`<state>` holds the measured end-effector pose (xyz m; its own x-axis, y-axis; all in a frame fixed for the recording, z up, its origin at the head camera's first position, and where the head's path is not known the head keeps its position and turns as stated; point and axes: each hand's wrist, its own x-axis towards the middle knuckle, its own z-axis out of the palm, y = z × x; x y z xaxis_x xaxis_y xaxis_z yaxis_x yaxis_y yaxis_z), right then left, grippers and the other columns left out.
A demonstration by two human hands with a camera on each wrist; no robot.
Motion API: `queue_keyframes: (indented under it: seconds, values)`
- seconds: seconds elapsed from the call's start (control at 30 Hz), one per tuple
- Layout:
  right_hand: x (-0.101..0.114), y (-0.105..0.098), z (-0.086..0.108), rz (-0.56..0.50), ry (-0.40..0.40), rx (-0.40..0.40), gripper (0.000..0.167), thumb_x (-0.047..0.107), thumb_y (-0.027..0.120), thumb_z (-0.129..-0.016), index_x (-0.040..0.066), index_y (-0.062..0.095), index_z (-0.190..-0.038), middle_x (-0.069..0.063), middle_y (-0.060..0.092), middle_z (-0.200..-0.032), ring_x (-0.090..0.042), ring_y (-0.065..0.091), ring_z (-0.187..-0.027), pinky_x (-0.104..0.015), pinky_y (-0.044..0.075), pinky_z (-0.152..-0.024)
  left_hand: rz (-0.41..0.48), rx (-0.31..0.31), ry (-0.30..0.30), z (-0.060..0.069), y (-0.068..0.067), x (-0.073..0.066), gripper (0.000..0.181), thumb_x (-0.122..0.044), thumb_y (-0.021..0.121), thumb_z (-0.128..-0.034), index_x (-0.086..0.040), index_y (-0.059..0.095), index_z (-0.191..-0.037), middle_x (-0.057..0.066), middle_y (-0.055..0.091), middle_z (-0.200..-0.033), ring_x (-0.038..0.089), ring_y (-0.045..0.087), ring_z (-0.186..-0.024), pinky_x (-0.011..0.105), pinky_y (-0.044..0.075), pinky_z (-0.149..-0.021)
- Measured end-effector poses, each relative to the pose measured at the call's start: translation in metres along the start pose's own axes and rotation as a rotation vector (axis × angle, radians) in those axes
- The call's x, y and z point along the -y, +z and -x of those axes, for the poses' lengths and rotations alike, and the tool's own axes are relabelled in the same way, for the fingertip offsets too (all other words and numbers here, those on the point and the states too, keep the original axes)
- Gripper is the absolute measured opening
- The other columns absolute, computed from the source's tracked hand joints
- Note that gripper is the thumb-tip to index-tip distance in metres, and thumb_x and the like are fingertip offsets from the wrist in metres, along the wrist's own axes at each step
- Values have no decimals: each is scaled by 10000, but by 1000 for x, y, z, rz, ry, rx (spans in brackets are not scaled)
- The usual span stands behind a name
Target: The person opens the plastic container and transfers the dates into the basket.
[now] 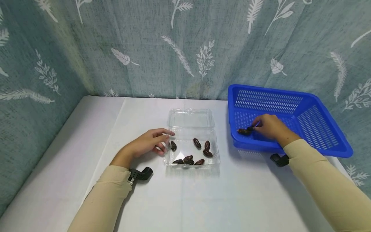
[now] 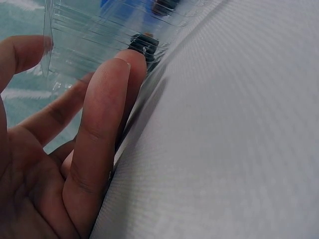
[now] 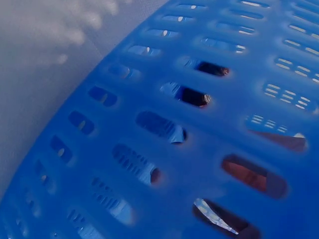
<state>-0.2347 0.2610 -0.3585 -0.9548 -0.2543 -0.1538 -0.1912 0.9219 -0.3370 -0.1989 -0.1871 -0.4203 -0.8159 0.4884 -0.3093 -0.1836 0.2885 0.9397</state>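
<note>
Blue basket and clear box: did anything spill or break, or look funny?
Nothing looks spilled or broken: the dates I see are inside the clear clamshell box or blue basket. One slightly odd thing: the basket's right side seems to stick out past the white table, though the camera angle may exaggerate that.

The basket is mostly hiding your right hand in its wrist view; the head view is cropping your sleeves.
</note>
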Motion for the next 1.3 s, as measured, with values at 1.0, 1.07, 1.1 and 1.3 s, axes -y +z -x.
queue_keyframes:
  seconds: [1.0,1.07,1.1,1.3]
  values:
    - [142,56,42,-330,-663,-443,223,16,747,-861,79,764,-1075,-65,749,-988,-212,643,-842,-300,569,-656,27,14,18,0,-1,-2,414,-253,532,-1045,-70,523,-1416,66,580,-1010,149,670,-736,278,613,-669]
    - [152,64,38,-359,-636,-388,216,32,740,-875,79,762,-1084,-65,747,-992,-216,643,-844,-314,575,-655,29,16,18,1,0,-3,414,-255,534,-1044,-72,525,-1415,68,579,-1010,150,669,-738,281,613,-674]
    - [157,68,36,-366,-621,-368,212,38,736,-880,77,762,-1087,-67,746,-988,-211,643,-835,-318,574,-651,28,15,19,1,0,-3,413,-258,535,-1043,-73,527,-1413,66,582,-1009,150,669,-738,281,612,-675]
    - [178,85,22,-369,-553,-252,203,65,710,-905,73,759,-1102,-33,718,-922,-137,609,-762,-297,565,-655,36,11,28,1,0,-1,410,-257,532,-1042,-69,532,-1407,62,573,-1030,145,666,-743,280,609,-676]
